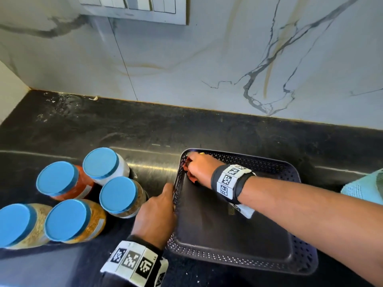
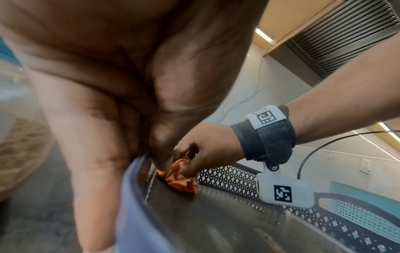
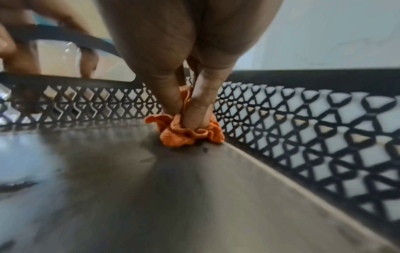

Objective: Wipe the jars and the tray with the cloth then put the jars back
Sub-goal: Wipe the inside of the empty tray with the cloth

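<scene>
five blue-lidded jars (image 1: 68, 195) grouped upright on the desk (image 1: 145, 131), left of the tray (image 1: 238, 259); likely heavy, smooth, best gripped round the body. left hand (image 1: 157, 212) clasping the tray's left rim. right hand (image 1: 200, 168), fingers (image 3: 168, 95) pinching the soft orange cloth (image 3: 184, 135) into the far-left corner; light, crumples easily.

Look along the dark stone counter (image 1: 145, 125): you see pale crumbs and scuff marks scattered near its far left corner. Behind it rises the white marble-patterned backsplash (image 1: 186, 65), crossed by grey and tan veins. A switch panel (image 1: 132, 7) is mounted at the top of that wall. At the counter's right edge lies a light-green towel (image 1: 364, 186), only partly visible.
</scene>
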Tool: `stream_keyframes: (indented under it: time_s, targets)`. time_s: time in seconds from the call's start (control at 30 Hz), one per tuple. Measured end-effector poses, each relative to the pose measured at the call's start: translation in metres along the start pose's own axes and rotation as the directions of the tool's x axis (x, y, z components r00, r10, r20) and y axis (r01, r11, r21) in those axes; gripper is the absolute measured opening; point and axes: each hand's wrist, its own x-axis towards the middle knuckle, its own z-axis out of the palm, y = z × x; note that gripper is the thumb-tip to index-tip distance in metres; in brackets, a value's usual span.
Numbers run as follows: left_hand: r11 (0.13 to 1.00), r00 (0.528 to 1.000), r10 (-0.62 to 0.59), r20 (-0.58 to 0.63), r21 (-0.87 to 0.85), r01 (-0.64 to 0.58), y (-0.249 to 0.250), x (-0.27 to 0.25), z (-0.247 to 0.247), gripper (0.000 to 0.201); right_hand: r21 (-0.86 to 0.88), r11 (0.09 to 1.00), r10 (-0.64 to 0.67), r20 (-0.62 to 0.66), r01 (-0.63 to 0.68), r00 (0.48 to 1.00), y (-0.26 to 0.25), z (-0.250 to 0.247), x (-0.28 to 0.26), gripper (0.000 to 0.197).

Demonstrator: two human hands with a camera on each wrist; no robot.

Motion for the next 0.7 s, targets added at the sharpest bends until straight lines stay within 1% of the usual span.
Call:
stream_keyframes:
  time_s: [0.07,0.13,0.2,0.23,0.27,0.3,0.33,0.37,0.4,0.43,0.47,0.5,0.57,0.6,0.67,0.7]
  targets:
    - [1.000,1.000,-0.010,-0.016,0.002,0.010,0.000,0.001,0.002,0.022,0.063,0.998,0.013,0.005,-0.013,1.000,-0.001,0.002,0.003,0.013]
    - [1.000,0.999,-0.025,-0.028,0.008,0.025,0.002,-0.001,0.005,0.022,0.079,0.997,-0.021,0.038,0.018,0.999,-0.005,-0.001,-0.004,0.014]
    - [0.998,0.999,-0.036,-0.034,0.052,0.037,0.004,-0.001,0.008,0.022,0.164,0.982,-0.103,0.072,0.090,0.992,-0.013,0.001,-0.020,0.021]
    - [0.996,0.999,-0.038,-0.032,0.083,0.041,0.005,0.000,0.009,0.022,0.217,0.966,-0.166,0.106,0.140,0.980,-0.020,0.004,-0.033,0.024]
    - [0.993,0.999,-0.042,-0.026,0.108,0.045,0.005,0.000,0.009,0.022,0.232,0.951,-0.241,0.142,0.204,0.960,-0.026,0.009,-0.046,0.027]
    - [0.991,0.999,-0.040,-0.021,0.129,0.042,0.005,0.000,0.010,0.021,0.173,0.942,-0.320,0.212,0.287,0.924,-0.034,0.014,-0.058,0.031]
    - [0.989,0.999,-0.032,-0.017,0.144,0.034,0.006,0.001,0.009,0.022,0.036,0.917,-0.389,0.289,0.397,0.874,-0.043,0.019,-0.069,0.037]
    - [0.988,1.000,-0.027,-0.009,0.152,0.028,0.007,0.001,0.009,0.023,-0.115,0.879,-0.398,0.358,0.463,0.844,-0.048,0.021,-0.075,0.042]
    - [0.988,1.000,-0.022,-0.001,0.156,0.022,0.007,0.001,0.008,0.024,-0.203,0.847,-0.401,0.362,0.491,0.842,-0.051,0.023,-0.076,0.043]
    - [0.987,1.000,-0.018,0.004,0.157,0.017,0.008,0.000,0.008,0.024,-0.221,0.819,-0.440,0.352,0.530,0.826,-0.054,0.022,-0.075,0.038]
    - [0.988,1.000,-0.013,0.003,0.157,0.012,0.008,-0.001,0.007,0.022,-0.202,0.832,-0.448,0.304,0.516,0.841,-0.051,0.018,-0.071,0.030]
    - [0.988,1.000,-0.009,0.002,0.155,0.009,0.009,-0.001,0.006,0.021,-0.134,0.898,-0.376,0.264,0.419,0.888,-0.041,0.011,-0.066,0.023]
    - [0.989,1.000,-0.016,0.014,0.149,0.014,0.009,0.000,0.004,0.018,-0.090,0.952,-0.283,0.097,0.292,0.954,-0.011,0.002,-0.048,0.021]
    - [0.989,1.000,-0.021,0.018,0.148,0.018,0.009,0.001,0.003,0.018,-0.151,0.957,-0.239,0.071,0.247,0.968,0.004,-0.004,-0.042,0.020]
    - [0.987,1.000,-0.026,0.017,0.157,0.023,0.011,0.006,0.001,0.017,-0.139,0.987,-0.069,0.090,0.081,0.994,0.024,-0.013,-0.031,0.027]
    - [0.987,1.000,-0.022,0.016,0.159,0.019,0.013,0.010,-0.002,0.018,-0.098,0.994,-0.029,0.105,0.039,0.994,0.029,-0.018,-0.031,0.031]
